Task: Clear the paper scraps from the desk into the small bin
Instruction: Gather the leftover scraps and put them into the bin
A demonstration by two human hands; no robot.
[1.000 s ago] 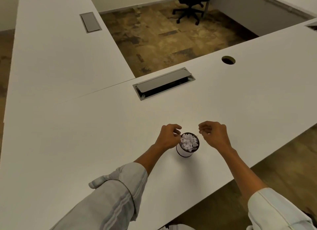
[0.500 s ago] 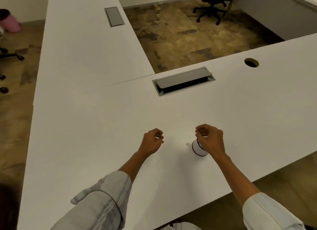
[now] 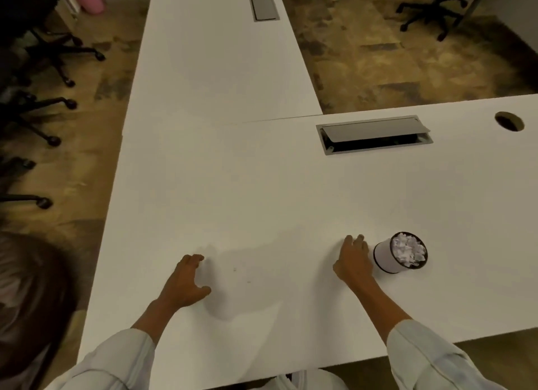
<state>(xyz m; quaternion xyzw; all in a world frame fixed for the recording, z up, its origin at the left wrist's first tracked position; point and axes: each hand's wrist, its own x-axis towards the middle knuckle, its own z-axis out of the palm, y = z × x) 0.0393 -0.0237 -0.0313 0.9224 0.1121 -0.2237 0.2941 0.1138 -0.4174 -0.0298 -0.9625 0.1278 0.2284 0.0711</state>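
Observation:
A small white bin with a dark rim stands upright on the white desk, filled to the top with white paper scraps. My right hand rests on the desk just left of the bin, fingers relaxed, holding nothing. My left hand lies on the desk further left, fingers loosely spread and empty. Two tiny specks lie on the desk between my hands.
An open cable hatch and a round cable hole sit in the desk at the back right. A second desk wing with a closed hatch runs away ahead. Office chairs stand at the left, another chair at the far right.
Both hands have left the bin and come down onto the desk with fingers uncurled. The view has swung left, so the bin now lies right of my right hand.

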